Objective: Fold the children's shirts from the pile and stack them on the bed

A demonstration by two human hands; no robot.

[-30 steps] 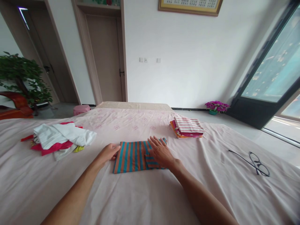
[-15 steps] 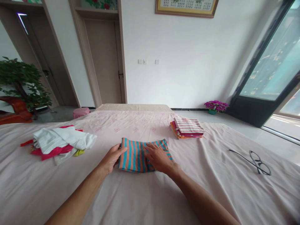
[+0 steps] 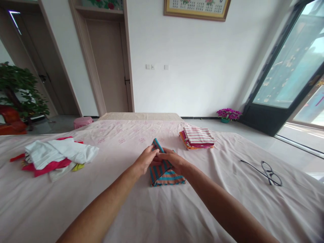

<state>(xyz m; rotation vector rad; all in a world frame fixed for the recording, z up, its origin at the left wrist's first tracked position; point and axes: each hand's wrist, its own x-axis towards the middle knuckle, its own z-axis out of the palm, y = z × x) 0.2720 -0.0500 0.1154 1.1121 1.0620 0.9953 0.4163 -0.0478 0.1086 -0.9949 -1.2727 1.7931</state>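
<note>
A striped blue-and-orange piece of clothing (image 3: 168, 179) lies on the bedsheet in front of me, its left part lifted and bent over towards the right. My left hand (image 3: 146, 160) grips the raised edge, thumb on the near side. Close against it, my right hand (image 3: 174, 161) is closed at the fold, its thumb pointing left and almost meeting the left fingers. Some right fingers are hidden by the cloth. The garment's exact kind cannot be made out.
A loose heap of white and red clothes (image 3: 60, 155) lies to the left. At the right stands a folded stack (image 3: 198, 136) topped with red-striped cloth. Black-framed glasses (image 3: 270, 173) rest further right on the pink sheet (image 3: 121, 209).
My left hand has carried the garment's left side up and rightward over the rest. My right hand, earlier flat on top, now meets it at the fold. The view has shifted slightly right.
</note>
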